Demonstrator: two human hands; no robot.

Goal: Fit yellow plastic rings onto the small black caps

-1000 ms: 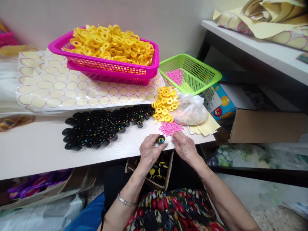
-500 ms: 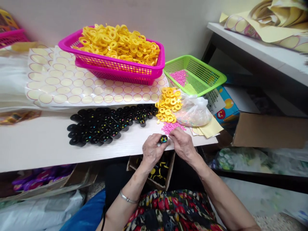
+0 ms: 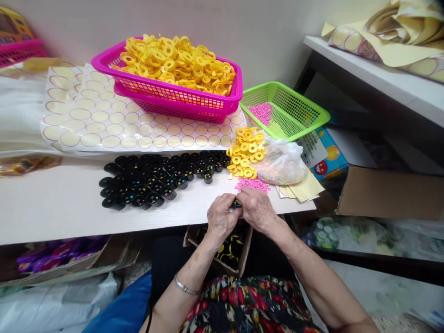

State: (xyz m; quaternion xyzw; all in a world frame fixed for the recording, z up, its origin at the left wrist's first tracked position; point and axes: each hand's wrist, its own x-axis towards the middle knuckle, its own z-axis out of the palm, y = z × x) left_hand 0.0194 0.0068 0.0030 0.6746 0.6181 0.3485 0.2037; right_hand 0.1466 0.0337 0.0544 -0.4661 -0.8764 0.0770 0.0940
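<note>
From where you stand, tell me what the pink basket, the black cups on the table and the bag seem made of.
Pink basket: probably moulded plastic, lightly glossy; its walls are an evenly coloured open grid.
Black cups: likely smooth plastic, though metal can't be ruled out; small highlights sit on dark walls.
Bag: apparently thin, translucent plastic film; it is crumpled, with colours showing through.

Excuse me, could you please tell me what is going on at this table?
A person's left hand holds a small black cup with coloured bits inside, and the right hand has its fingers over it. Pink pieces and yellow rings lie just beyond; more black cups stand grouped further left.
</note>
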